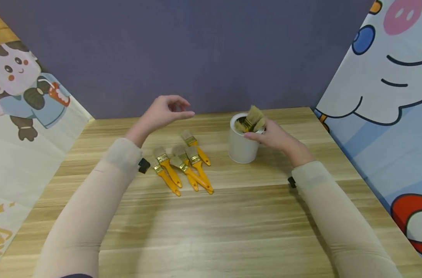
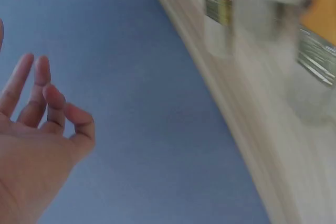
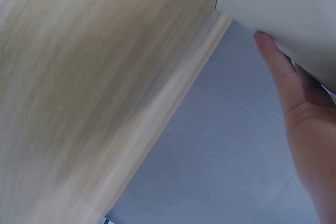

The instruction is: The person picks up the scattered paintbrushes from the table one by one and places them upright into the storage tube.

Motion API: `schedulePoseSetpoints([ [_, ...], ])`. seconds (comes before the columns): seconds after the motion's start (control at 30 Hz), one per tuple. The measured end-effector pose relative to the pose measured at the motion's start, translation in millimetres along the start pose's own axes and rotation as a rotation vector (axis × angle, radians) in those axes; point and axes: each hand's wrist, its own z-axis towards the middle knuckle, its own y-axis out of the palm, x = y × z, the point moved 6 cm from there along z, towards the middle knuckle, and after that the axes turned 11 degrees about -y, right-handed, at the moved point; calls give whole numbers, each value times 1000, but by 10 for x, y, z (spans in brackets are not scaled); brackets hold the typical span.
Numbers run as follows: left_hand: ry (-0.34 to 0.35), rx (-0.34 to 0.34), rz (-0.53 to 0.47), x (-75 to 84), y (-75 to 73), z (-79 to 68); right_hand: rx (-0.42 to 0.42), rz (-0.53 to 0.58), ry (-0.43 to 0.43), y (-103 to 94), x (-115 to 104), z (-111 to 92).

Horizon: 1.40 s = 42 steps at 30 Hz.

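A white can (image 1: 243,144) stands at the back of the table with bristle-up paintbrushes (image 1: 254,116) in it. My right hand (image 1: 275,135) grips the can near its rim from the right; in the right wrist view the thumb (image 3: 278,66) lies along the can's white side (image 3: 283,9), and the other fingers are mostly hidden. Raised over the back of the table, my left hand (image 1: 169,110) holds nothing, its fingers loosely bent. Below it lie several paintbrushes (image 1: 198,170) with yellow handles and pale bristles, some crossing one another. Blurred brushes (image 2: 317,56) also show in the left wrist view.
The wood-grain table (image 1: 211,231) ends at a plain grey-purple wall (image 1: 211,54) behind. Cartoon-printed panels stand on the left (image 1: 30,100) and right (image 1: 388,88). One brush (image 1: 197,148) lies apart, nearer the can.
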Motion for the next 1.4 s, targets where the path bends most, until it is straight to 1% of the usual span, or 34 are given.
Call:
schedulePoseSetpoints([
  [0.13,-14,-65,8,-223,20,-115,0,5,-13,-2,-16,10],
  [0.27,-5,-144,41,-411,110,-197,3,9,-15,1,-34,7],
  [0.43,46,-273,121,-574,314,-281,10,11,-14,3,-53,-3],
  [0.53,52,-341,155,-678,446,-320,9,12,-15,1,-62,-4],
  [0.73,58,-421,197,-838,673,-373,2,13,-5,-5,-51,-8],
  [0.83,71,-450,219,-887,757,-383,-5,17,-1,-3,-50,-12],
  [0.97,93,-469,231,-905,833,-388,-11,23,-5,2,-60,-18],
  [1.17,117,-448,279,-913,887,-390,-3,25,-21,2,-52,-10],
  [1.3,117,-433,275,-925,899,-390,-7,31,-12,1,-22,-1],
  [1.4,113,-435,266,-929,894,-389,-10,35,-6,3,-5,1],
])
